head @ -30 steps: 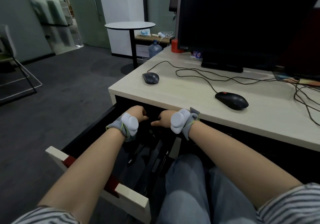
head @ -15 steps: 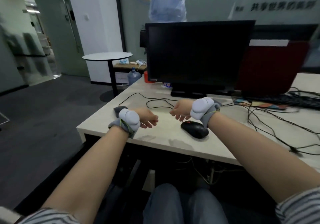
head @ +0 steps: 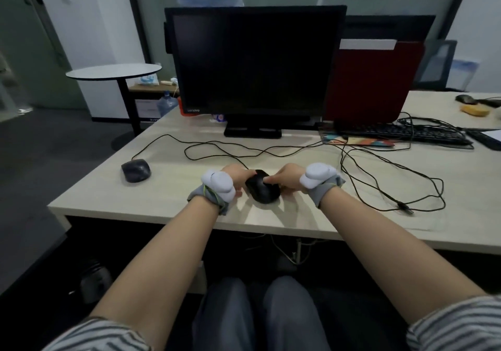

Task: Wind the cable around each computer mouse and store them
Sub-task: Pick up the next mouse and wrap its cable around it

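I've got both hands on the glossy black plastic mouse (head: 262,189) near the pale wooden desk's (head: 151,201) front edge: left hand (head: 236,179) cupping its side, right hand (head: 288,181) pinching. Light, slick shell, so I'd grip the flanks; its thin black cable (head: 217,148) is floppy.

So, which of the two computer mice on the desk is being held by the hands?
The glossy black mouse at the desk's front middle, between the left hand and right hand. The matte grey mouse lies untouched, farther left.
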